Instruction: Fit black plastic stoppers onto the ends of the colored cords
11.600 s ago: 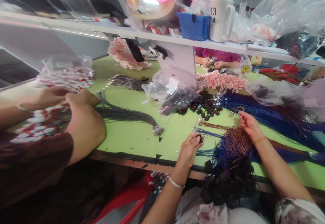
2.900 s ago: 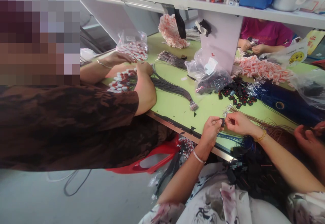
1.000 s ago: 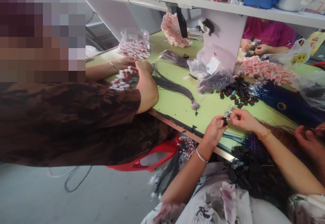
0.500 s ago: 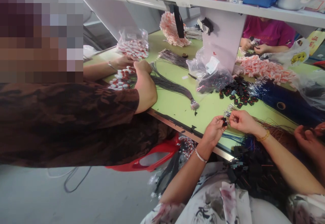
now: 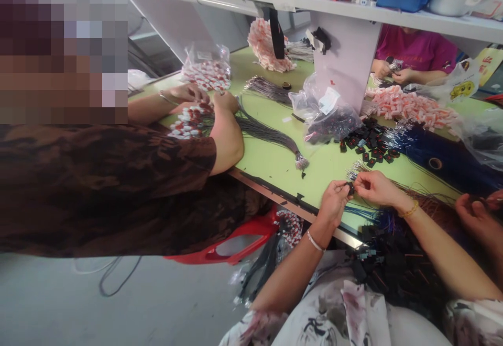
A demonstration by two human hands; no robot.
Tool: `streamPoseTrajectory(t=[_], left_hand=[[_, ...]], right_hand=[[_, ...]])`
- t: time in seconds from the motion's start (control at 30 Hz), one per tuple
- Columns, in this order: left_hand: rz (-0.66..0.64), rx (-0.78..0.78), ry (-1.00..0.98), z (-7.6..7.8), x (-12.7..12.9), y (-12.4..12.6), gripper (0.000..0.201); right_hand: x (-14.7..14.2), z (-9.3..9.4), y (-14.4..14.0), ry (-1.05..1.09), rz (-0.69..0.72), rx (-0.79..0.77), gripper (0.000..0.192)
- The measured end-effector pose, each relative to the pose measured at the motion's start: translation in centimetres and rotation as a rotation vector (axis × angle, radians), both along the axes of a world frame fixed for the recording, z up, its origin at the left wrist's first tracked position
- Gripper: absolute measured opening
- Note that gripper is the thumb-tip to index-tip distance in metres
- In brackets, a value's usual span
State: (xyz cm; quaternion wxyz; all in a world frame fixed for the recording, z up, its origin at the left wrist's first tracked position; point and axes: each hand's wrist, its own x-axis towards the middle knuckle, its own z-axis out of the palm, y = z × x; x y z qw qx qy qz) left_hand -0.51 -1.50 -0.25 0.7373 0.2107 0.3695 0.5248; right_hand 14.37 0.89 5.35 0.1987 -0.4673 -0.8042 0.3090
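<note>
Head view: left hand (image 5: 333, 200) pinches a black plug (image 5: 349, 189) over the table (image 5: 275, 165) edge.
Right hand: right hand (image 5: 374, 188) fingers closed on a thin wire, tip at the plug.
Advice: probably steady the plug, feed straight.

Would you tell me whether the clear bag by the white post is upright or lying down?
Lying down: the clear bag slumps flat on the green table.
</note>
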Motion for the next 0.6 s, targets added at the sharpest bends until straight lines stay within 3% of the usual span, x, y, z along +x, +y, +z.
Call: streamPoseTrajectory(t=[0.27,0.37,0.47,0.6], left_hand=[[-0.012,0.018,0.093,0.3,0.2,-0.1,0.032],[-0.010,0.019,0.112,0.4,0.1,-0.1,0.032],[-0.020,0.036,0.118,0.7,-0.1,0.0,0.031],[-0.048,0.037,0.096,1.0,-0.1,0.1,0.030]], right_hand=[[0.4,-0.2,0.4,0.010,0.018,-0.028,0.011],[2.2,0.2,1.6,0.012,-0.144,0.054,0.019],[4.1,0.2,3.1,-0.229,-0.353,0.128,0.020],[4.8,-0.7,4.0,-0.578,-0.338,0.073,0.016]])
